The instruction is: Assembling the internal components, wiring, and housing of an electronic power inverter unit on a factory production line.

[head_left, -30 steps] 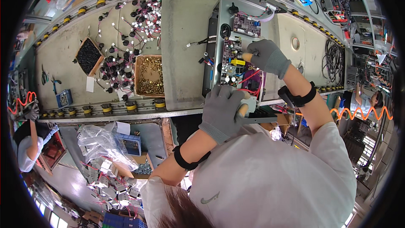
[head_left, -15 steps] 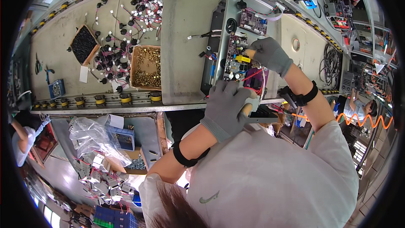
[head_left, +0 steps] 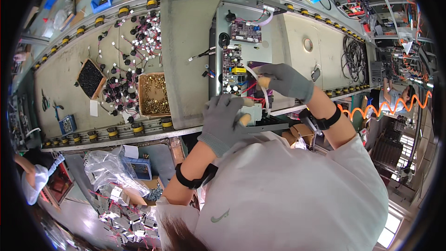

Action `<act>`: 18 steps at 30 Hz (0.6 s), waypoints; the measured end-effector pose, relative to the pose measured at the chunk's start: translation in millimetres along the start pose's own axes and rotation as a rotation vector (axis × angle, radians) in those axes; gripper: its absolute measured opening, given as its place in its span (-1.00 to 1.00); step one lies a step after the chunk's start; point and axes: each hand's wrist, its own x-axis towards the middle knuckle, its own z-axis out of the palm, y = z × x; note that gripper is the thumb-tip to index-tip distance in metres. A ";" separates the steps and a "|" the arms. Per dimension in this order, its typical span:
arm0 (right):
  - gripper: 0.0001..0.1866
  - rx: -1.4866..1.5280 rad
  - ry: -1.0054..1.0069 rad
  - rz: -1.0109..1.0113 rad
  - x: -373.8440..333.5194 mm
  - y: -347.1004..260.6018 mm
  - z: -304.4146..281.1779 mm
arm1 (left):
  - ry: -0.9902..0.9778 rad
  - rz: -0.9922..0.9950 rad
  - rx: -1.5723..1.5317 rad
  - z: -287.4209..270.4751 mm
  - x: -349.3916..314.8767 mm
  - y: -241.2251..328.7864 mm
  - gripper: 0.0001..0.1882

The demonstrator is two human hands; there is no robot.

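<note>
An open metal case with circuit boards lies before me on the bench. Grey gloves with bare thumb and index tips cover both hands. My left hand is at the near left corner of the case, thumb and index finger closed about a pale box-shaped part. My right hand pinches at a white cable that arches over red wires. Beside it, a board with a yellow component runs along the case. A smaller purple board sits farther back. The right fingertips partly overlap the cable.
Left of the case lie a box of brass-coloured parts, a tray of black pieces and many small wired connectors. To the right are a tape roll and coiled black cables. Roller rails edge the bench.
My right hand has come nearer from above the board by the yellow component to the white cable. My left hand stays at the case corner. The whole view has shifted.
</note>
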 end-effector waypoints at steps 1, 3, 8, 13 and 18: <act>-0.58 -0.011 -0.014 -0.039 -13.2 -4.7 -0.5 | -0.103 -0.052 0.055 -8.5 3.5 -2.8 -0.69; -0.56 -0.008 -0.006 -0.079 -31.3 -4.1 -1.6 | -0.027 -0.036 0.114 -26.1 20.4 -8.8 -0.69; -0.55 0.022 0.416 -0.025 -51.6 48.3 2.3 | 0.035 0.050 0.181 -40.5 92.8 -38.1 -0.67; -0.58 0.361 0.368 0.047 -73.9 56.7 13.7 | -0.109 0.040 0.290 -22.9 126.8 -42.9 -0.60; -0.60 0.380 0.462 0.016 -85.2 77.5 30.3 | -0.178 0.034 0.319 -17.8 132.4 -47.1 -0.63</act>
